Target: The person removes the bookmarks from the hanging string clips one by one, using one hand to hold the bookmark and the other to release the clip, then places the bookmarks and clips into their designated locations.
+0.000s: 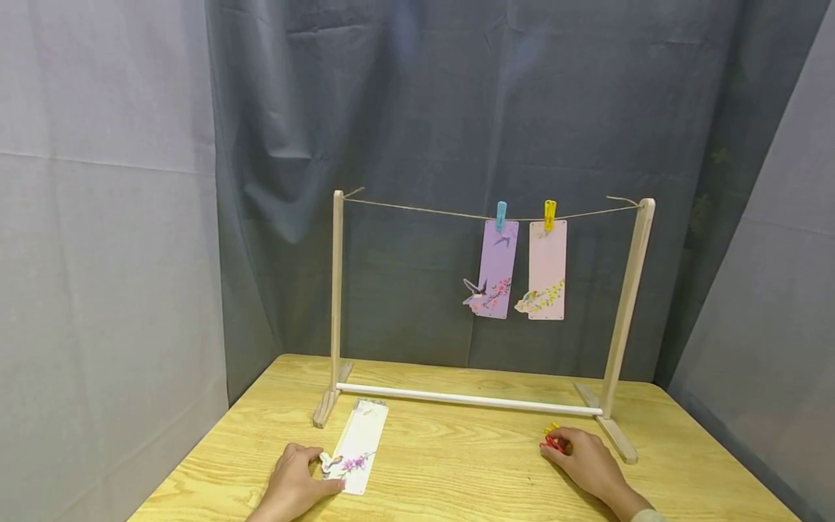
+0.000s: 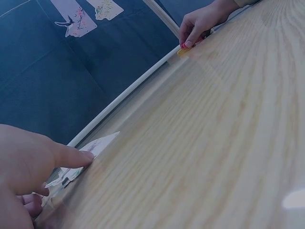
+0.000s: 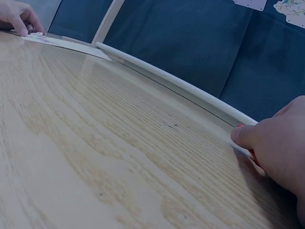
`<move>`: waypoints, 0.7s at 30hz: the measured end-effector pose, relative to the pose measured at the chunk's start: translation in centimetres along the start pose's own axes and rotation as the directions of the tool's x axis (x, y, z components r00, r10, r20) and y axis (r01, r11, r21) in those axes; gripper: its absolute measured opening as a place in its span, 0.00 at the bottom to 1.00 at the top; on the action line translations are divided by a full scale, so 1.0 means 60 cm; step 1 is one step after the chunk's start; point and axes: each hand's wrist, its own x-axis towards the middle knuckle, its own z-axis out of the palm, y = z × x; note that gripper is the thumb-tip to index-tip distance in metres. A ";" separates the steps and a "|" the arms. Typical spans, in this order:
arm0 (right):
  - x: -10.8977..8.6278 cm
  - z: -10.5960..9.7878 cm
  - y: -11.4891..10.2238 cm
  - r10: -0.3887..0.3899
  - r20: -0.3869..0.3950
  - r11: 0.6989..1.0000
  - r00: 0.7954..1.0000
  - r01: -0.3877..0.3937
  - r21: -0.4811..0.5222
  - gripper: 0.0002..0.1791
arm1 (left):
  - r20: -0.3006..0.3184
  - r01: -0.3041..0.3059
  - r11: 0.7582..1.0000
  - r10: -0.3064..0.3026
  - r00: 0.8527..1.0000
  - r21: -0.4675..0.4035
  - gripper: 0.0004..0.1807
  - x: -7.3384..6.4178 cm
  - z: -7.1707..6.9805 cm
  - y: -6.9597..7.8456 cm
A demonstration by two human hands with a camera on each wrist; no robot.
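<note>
The rack (image 1: 337, 283) stands on the table (image 1: 470, 464), its white bar (image 1: 417, 394) running low between two wooden feet. In front of the rack's left end lies the white card (image 1: 367, 435), printed with purple flowers and a bird, its upper end near the bar. The left hand (image 1: 295, 480) touches the lower part of this card: the thumb rests on it, apart from the fingers, which bend beside the bird. Whether thumb and fingers pinch the card, I cannot tell.

The right hand (image 1: 587, 460) is in front of the rack's right end, just beside the foot there. Its thumb and fingertips pinch a red peg (image 1: 554, 444) close to the table; the remaining fingers are partly hidden. A yellow peg (image 1: 554, 426) lies just beyond the red one, toward the rack. A pale sleeve (image 1: 647, 515) shows at the right wrist.

On the right half of the rack's string (image 1: 417, 209) hang a purple card (image 1: 499, 264), held by a blue peg (image 1: 501, 216), and a pink card (image 1: 548, 268), held by another yellow peg (image 1: 550, 215). The two cards hang apart. Behind the rack is a dark curtain (image 1: 404, 304).
</note>
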 end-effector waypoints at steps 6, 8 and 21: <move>0.000 -0.002 -0.002 -0.007 0.014 1.000 1.000 0.008 -0.008 0.20 | 0.011 0.004 1.000 -0.004 1.000 0.000 0.45 0.000 -0.001 0.001; 0.002 -0.002 -0.002 -0.009 0.021 1.000 1.000 0.009 -0.011 0.20 | 0.016 0.006 1.000 -0.006 1.000 0.001 0.45 0.000 -0.002 0.002; 0.001 -0.001 -0.003 -0.004 0.024 1.000 1.000 0.005 -0.028 0.20 | 0.035 0.009 1.000 -0.010 0.999 0.017 0.44 0.000 -0.001 0.005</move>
